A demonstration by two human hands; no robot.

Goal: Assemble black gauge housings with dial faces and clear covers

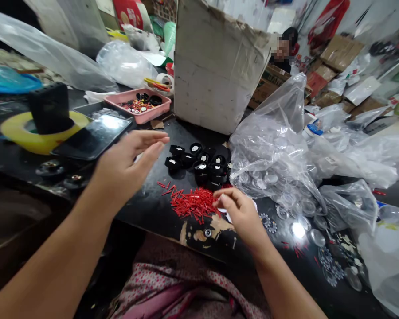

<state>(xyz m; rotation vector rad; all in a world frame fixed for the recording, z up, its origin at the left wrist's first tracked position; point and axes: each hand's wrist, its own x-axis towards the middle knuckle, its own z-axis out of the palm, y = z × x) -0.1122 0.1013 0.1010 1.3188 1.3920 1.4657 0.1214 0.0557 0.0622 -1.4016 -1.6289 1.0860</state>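
Note:
My left hand [126, 161] hovers over the table, left of the black round cases, its fingers stretched out and the thumb slightly apart. No held thing shows in it. My right hand [244, 217] is at the right edge of a pile of thin red needle-like pieces [194, 204]. Its thumb and index finger come together; what they pinch, if anything, is too small to make out. Behind the pile stand several black round cases [201, 168] with white pieces inside. White discs [229, 216] lie partly hidden behind my right hand.
A clear plastic bag [269, 146] of transparent discs lies right of the cases. A large box [216, 66] stands behind. At left are a pink tray [146, 116], a phone [96, 135] and a yellow tape roll [16, 133]. Another person sits beyond the box.

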